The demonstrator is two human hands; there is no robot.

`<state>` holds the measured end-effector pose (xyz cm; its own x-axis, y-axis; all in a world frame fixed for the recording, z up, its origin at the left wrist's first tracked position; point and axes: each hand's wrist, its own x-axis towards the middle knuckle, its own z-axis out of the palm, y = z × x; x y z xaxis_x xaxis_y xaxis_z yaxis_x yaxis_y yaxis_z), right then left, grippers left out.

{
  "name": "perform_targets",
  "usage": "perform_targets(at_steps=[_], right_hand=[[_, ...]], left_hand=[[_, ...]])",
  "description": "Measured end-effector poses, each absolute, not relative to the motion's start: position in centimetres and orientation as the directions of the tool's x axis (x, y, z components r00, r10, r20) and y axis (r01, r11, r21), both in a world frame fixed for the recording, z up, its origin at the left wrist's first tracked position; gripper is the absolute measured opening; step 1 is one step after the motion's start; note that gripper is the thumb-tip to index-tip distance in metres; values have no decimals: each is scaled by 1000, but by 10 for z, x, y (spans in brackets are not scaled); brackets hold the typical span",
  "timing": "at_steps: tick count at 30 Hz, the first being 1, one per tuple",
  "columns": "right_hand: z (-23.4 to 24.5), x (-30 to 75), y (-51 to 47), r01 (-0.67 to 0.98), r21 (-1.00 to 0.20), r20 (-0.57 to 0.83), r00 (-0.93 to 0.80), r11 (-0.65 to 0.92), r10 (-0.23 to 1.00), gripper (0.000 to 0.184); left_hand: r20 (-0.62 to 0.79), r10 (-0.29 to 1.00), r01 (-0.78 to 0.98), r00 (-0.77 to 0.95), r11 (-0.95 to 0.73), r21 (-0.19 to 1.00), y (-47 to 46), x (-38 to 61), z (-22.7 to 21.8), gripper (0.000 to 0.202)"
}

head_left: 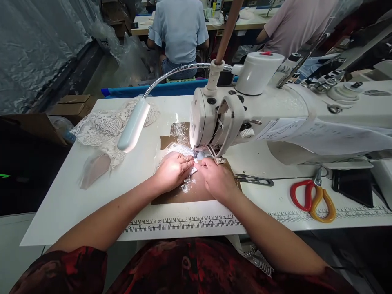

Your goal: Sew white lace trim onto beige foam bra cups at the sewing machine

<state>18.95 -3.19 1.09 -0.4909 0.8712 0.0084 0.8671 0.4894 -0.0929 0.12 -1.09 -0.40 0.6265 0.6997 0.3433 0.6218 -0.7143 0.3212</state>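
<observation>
A white sewing machine (245,102) stands over the table, its needle area lit by a lamp. Under the presser foot lies a piece of white lace fabric (174,148). My left hand (174,171) presses on the lace just left of the needle, fingers close together and pointing right. My right hand (219,179) is at the front right of the needle, its fingers curled and the fingertips meeting the left ones at the fabric edge. Both hands keep hold of the lace. The fingers partly hide it. Brown taped sheet (183,198) covers the table below my hands.
More lace (104,126) is heaped at the left, beside a pale pink cup-like piece (96,169). Thread snips (255,179) and red-and-yellow scissors (321,204) lie at the right. A bendable lamp (134,126) arches over the table. A ruler strip (183,224) runs along the front; co-workers sit beyond.
</observation>
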Motion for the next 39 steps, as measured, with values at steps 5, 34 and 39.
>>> perform_targets(at_steps=[5, 34, 39], right_hand=[[10, 187, -27, 886, -127, 21, -448, 447, 894, 42], [5, 186, -31, 864, -235, 175, -414, 446, 893, 40], [3, 188, -33, 855, -280, 167, -404, 436, 899, 36]], left_hand=[[374, 650, 566, 661, -760, 321, 5, -5, -7, 29], [216, 816, 818, 535, -565, 108, 6, -14, -1, 46], [110, 930, 927, 351, -362, 102, 0, -33, 16, 51]])
